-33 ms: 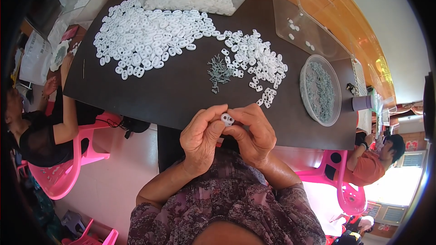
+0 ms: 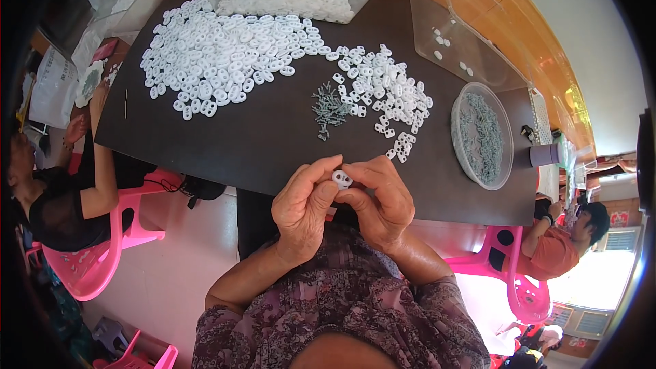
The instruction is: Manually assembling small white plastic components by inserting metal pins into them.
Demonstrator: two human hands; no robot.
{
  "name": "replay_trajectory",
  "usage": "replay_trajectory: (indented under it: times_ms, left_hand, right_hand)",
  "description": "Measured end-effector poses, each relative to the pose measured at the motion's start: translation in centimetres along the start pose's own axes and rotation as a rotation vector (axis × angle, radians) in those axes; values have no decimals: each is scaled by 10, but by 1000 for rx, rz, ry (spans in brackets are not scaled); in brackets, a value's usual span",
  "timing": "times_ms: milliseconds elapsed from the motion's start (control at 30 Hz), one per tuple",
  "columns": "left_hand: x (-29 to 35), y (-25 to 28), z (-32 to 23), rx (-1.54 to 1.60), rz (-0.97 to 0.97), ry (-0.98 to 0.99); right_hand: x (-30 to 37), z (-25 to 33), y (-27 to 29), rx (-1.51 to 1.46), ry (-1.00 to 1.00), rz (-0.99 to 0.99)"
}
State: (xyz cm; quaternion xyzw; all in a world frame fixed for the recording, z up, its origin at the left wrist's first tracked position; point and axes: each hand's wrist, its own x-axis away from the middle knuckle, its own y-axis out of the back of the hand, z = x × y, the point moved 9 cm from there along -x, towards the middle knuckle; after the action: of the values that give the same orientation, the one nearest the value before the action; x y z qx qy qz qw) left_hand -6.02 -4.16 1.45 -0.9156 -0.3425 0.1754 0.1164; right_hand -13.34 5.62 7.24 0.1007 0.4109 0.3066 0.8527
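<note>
Above the dark table (image 2: pixel 273 130), both hands' fingertips (image 2: pixel 328 188) clamped on a white two-holed piece (image 2: pixel 342 179), long axis crosswise.

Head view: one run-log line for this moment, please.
left hand + right hand: pinching white two-hole clip | table: white clip piles, small grey screws

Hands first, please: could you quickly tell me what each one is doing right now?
Left hand: closed, pinching the small white plastic piece.
Right hand: closed, fingertips on the same piece.
</note>
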Motion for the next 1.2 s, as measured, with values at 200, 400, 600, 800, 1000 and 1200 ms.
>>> replay_trajectory:
  times_ms: [200,400,600,800,1000,1200]
  left_hand:
    - [5,-3,-9,-144,2,-217]
    - [7,-4,-12,-191,-58,-299]
    - [9,-5,-9,-137,-80,-270]
    - [-5,1,-17,-393,-15,-240]
    - [-36,23,-16,-697,-38,-298]
    - [-48,-9,-8,-1065,116,-445]
  right_hand:
    - [2,7,-3,60,40,16]
    - [4,9,-4,56,103,-18]
    - [7,9,-6,80,114,-10]
    - [-11,5,7,141,140,90]
    - [-87,-31,116,524,12,-209]
    - [-169,-102,197,718,-36,-340]
